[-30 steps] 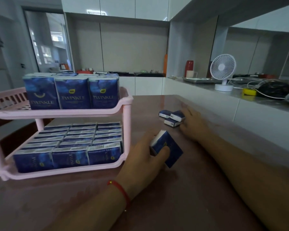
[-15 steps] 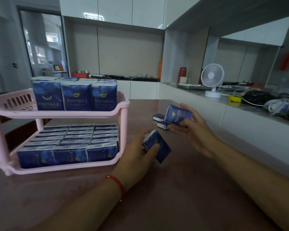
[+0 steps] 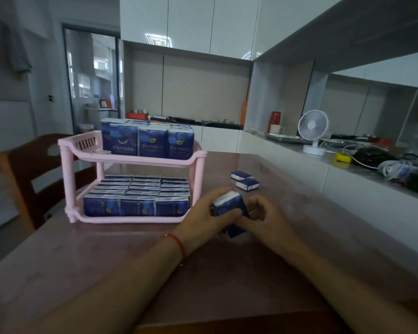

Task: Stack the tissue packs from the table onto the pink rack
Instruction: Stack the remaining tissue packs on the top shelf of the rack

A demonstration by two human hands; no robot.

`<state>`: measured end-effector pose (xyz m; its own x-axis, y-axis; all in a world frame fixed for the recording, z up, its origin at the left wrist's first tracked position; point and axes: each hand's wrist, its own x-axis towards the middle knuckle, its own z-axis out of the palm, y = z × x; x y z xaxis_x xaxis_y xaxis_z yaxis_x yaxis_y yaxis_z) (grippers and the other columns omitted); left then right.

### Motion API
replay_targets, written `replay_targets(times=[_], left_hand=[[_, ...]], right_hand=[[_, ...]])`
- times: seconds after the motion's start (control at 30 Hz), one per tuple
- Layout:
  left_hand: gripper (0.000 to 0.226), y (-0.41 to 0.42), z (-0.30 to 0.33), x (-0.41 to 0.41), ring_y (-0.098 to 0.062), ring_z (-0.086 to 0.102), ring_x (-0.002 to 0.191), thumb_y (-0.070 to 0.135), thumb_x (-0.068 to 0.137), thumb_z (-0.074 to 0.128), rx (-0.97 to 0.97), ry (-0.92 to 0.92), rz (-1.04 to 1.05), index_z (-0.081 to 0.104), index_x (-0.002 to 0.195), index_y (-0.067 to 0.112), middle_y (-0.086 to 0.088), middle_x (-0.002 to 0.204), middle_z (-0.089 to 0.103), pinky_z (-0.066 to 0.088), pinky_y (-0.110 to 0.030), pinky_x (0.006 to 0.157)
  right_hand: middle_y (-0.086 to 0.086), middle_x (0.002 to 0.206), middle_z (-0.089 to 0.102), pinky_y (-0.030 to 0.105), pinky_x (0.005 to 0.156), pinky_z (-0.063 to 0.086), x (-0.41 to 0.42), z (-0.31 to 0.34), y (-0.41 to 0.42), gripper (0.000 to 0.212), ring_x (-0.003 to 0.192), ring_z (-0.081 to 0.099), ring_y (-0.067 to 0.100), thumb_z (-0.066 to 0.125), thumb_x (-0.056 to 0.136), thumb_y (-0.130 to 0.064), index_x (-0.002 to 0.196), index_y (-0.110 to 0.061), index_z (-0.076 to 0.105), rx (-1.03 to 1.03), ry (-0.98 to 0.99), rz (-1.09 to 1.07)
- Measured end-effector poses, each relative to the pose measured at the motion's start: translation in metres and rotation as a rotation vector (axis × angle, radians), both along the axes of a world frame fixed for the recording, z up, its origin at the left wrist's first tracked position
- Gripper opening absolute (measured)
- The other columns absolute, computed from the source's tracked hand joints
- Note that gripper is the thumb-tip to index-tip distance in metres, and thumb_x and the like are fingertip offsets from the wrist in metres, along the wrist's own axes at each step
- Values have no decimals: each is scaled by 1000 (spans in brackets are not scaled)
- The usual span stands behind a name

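Now both hands meet over the table point(image 3: 287, 273), just right of the rack point(image 3: 198, 179). Left hand point(image 3: 203, 219) has its fingers curled round a blue pack point(image 3: 229, 204), thumb across its face; right hand point(image 3: 267, 216) is curled against the same bundle, where a second pack point(image 3: 235, 231) shows below. Two loose packs point(image 3: 245, 180) lie flat farther off on the table. The rack's lower tier is filled with packs, and a row stands upright on its top tier

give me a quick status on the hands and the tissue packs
Left hand and right hand both grip held packs. Two loose packs on table. Pink rack path unobstructed.
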<state>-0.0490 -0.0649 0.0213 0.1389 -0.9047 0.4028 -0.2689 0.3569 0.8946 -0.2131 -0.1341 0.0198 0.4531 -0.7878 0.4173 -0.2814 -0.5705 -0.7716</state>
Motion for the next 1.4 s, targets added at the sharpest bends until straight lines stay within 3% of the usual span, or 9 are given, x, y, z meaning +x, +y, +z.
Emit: replay_targets(times=[0.13, 0.23, 0.37, 0.43, 0.57, 0.73, 0.97, 1.17, 1.4], left_hand=[[43, 30, 16, 9, -10, 70, 98, 17, 88, 73, -8, -79, -25, 61, 128, 30, 2, 114, 69, 62, -41, 80], [41, 69, 30, 26, -8, 66, 108, 15, 89, 72, -80, -173, -32, 62, 125, 32, 11, 115, 68, 58, -35, 90], [50, 125, 64, 78, -16, 66, 114, 15, 88, 71, -98, -177, 68, 57, 134, 25, 4, 126, 66, 61, -37, 83], [52, 146, 87, 111, -20, 67, 114, 20, 86, 72, -106, -208, 159, 56, 134, 29, 2, 130, 64, 61, -41, 82], [43, 165, 129, 165, -20, 72, 98, 11, 87, 70, -163, -225, 363, 56, 128, 14, -8, 115, 70, 62, -34, 76], [37, 148, 161, 219, -24, 71, 101, 14, 87, 72, -98, -329, 470, 61, 122, 18, -10, 114, 70, 60, -46, 87], [37, 100, 171, 242, -29, 68, 106, 11, 85, 74, 33, -366, 444, 61, 119, 16, -13, 113, 69, 57, -51, 92], [35, 68, 167, 243, -21, 61, 100, 13, 87, 73, 225, -581, 506, 58, 118, 21, 2, 104, 57, 55, -29, 76], [51, 56, 159, 247, -27, 57, 119, 21, 85, 75, 199, -770, 522, 57, 133, 24, -4, 134, 55, 57, -43, 92]], right_hand=[[-4, 101, 65, 16, 66, 52, 6, 5, 19, 41, 85, 62, 8, 79, 79, -39, 110, -22, 57, -59, 32, 24], [-6, 106, 67, 30, 71, 57, 12, 9, 35, 48, 89, 67, 14, 74, 78, -56, 115, -31, 58, 21, 8, 282], [8, 92, 69, 46, 64, 49, 40, 27, 49, 37, 71, 62, 29, 56, 89, -48, 111, -19, 61, 10, -195, 450], [10, 90, 68, 48, 63, 51, 58, 38, 48, 36, 71, 62, 34, 54, 88, -57, 106, -27, 62, -86, -232, 415], [5, 78, 65, 32, 60, 54, 87, 48, 37, 19, 68, 63, 20, 44, 94, -38, 100, -31, 60, -253, -289, 287], [-2, 100, 63, 25, 67, 51, 102, 21, 14, 21, 84, 61, 11, 43, 94, -27, 110, -21, 56, -442, -334, -57], [2, 103, 58, 17, 65, 38, 93, 9, -1, 34, 76, 53, 5, 42, 85, -23, 113, -8, 56, -399, -329, -189], [3, 102, 60, 32, 70, 40, 96, 1, -13, 26, 81, 58, 20, 44, 85, -25, 110, -21, 52, -271, -355, -203], [7, 101, 65, 33, 73, 48, 103, -10, -30, 20, 85, 63, 28, 47, 87, -33, 106, -28, 53, -191, -331, -235]])
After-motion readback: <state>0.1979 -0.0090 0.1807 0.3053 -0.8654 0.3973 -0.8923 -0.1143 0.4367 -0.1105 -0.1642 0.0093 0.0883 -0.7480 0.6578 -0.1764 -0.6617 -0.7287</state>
